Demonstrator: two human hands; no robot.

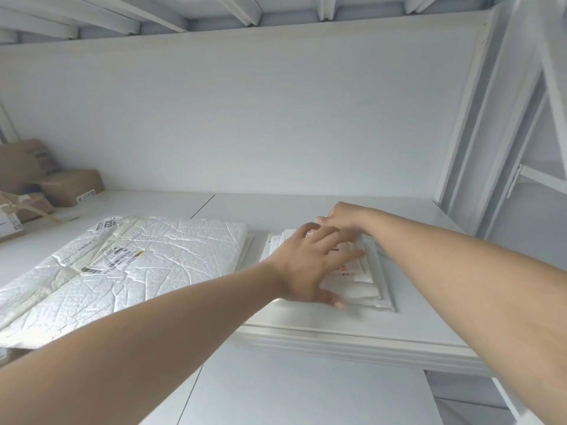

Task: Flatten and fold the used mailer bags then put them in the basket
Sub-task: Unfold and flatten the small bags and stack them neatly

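Note:
A large crinkled white padded mailer [129,265] with shipping labels lies flat on the white desk [306,210], left of centre. To its right sits a stack of smaller white mailers [365,289]. My left hand [310,265] lies across this stack with fingers spread flat, pressing on it. My right hand [343,217] rests at the stack's far edge, its fingers bent over the top bag; the fingertips are hidden. No basket is in view.
Brown cardboard parcels [70,185] are piled at the far left of the desk. A white wall closes the back. White shelf posts [491,133] rise on the right. The desk's front edge [352,345] runs below the stack.

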